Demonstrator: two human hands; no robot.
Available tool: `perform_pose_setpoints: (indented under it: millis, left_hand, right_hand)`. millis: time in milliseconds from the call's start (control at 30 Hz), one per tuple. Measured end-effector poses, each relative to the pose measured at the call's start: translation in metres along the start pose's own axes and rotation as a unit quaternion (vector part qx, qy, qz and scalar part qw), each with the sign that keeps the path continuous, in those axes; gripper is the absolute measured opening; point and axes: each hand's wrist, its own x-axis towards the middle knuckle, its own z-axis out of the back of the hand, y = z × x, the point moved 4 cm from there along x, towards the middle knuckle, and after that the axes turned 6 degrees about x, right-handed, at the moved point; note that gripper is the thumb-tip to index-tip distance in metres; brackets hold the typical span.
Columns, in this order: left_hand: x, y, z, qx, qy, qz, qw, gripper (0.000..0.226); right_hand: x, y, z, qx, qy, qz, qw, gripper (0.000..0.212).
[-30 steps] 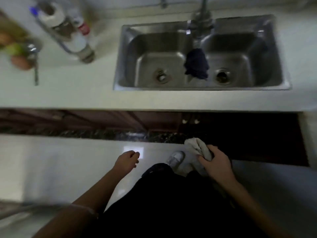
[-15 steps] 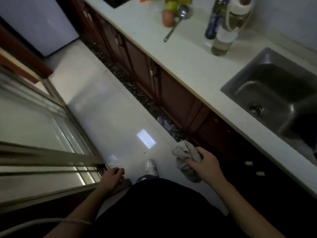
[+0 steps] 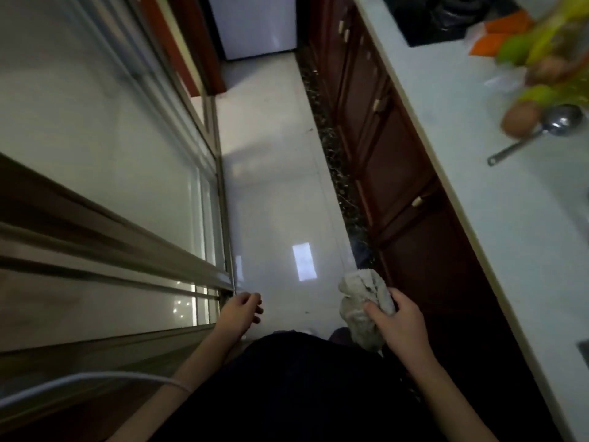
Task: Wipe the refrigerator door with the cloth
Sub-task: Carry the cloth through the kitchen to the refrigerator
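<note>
1. Right hand [image 3: 398,323] grips the crumpled grey cloth [image 3: 360,301], fingers curled round it.
2. Left hand [image 3: 239,314] hangs loosely curled, holding nothing.
3. White refrigerator [image 3: 255,23] stands well apart, at the floor's [image 3: 271,186] far end.

I'm in a home kitchen, a narrow one. A long white counter [image 3: 478,173] runs along my 3 o'clock w/ dark brown cupboards [image 3: 395,173] under it. On the counter at 2 o'clock there's fruit [image 3: 522,118], blurry, & a metal ladle [image 3: 556,122] just beside it. A white fridge [image 3: 255,23] stands at 12 o'clock, at the far end of the shiny tile floor [image 3: 274,186]. A sliding glass door [image 3: 111,122] is at 9 o'clock.
</note>
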Motion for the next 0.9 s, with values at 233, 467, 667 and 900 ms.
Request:
perform_pose_setpoints:
  millis: [233,467,667,900]
  left_hand:
    - [0.045,-0.038,0.031,-0.053,-0.085,0.048,0.994,0.031]
    - [0.063,-0.070,0.042,-0.101,-0.142,0.129,0.976,0.033]
    - [0.109,-0.071,0.064,-0.094,-0.148,0.167,0.970,0.038]
    - [0.197,-0.159,0.112,-0.139,-0.120,0.180,0.966,0.030]
  right_hand:
    - [0.135,0.082,-0.014,-0.057,0.103,0.065,0.991,0.025]
    - [0.250,0.175,-0.024,-0.096,0.173,0.123,0.973,0.026]
    - [0.319,0.240,-0.045,-0.093,0.208,0.142,0.963,0.017]
    - [0.414,0.308,-0.075,-0.114,0.185,0.129,0.967,0.020]
